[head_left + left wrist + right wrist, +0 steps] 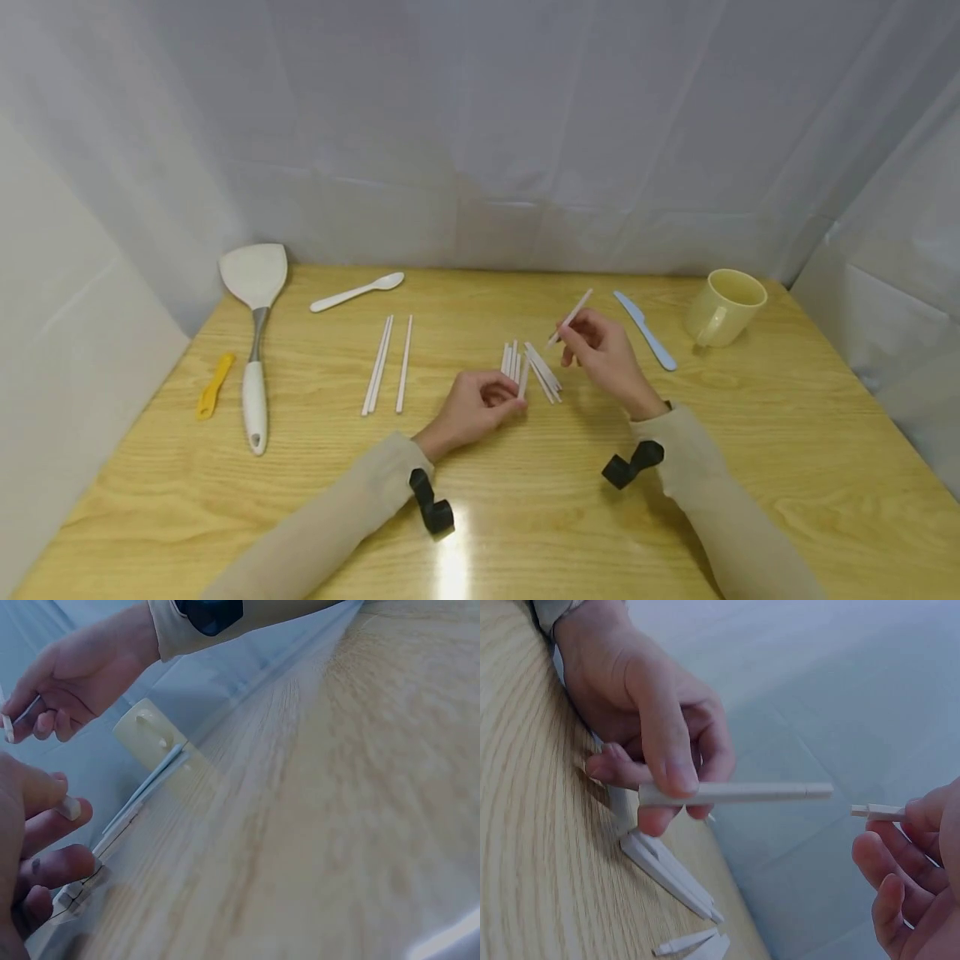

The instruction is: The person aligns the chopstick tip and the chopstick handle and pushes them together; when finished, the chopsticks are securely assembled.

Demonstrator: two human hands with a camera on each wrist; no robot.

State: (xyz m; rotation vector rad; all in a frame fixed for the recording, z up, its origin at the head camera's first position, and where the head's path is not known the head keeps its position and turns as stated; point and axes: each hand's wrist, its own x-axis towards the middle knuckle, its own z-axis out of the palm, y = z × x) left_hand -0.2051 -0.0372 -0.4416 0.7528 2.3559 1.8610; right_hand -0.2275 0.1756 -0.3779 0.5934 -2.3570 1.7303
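Note:
Thumb and fingers of my left hand [477, 410] pinch a short white chopstick piece [757, 793]. Slightly farther off, my right hand [603, 354] pinches another chopstick piece [572, 317], tilted up above the table. In the right wrist view this second piece [885, 813] has a narrower tip, which points at the end of the left one with a gap between them. Close to my left hand lie several short white pieces [511, 358], partly hidden by its fingers. A fanned group of short pieces [544, 375] lies between the hands.
Long white chopsticks [404, 367] lie left of centre. Farther left are a spatula [256, 400], a small yellow plastic utensil [214, 387] and a white spoon [356, 293]. On the right are a light-blue knife [645, 331] and a yellow mug [716, 321]. A pale curtain [465, 150] hangs behind.

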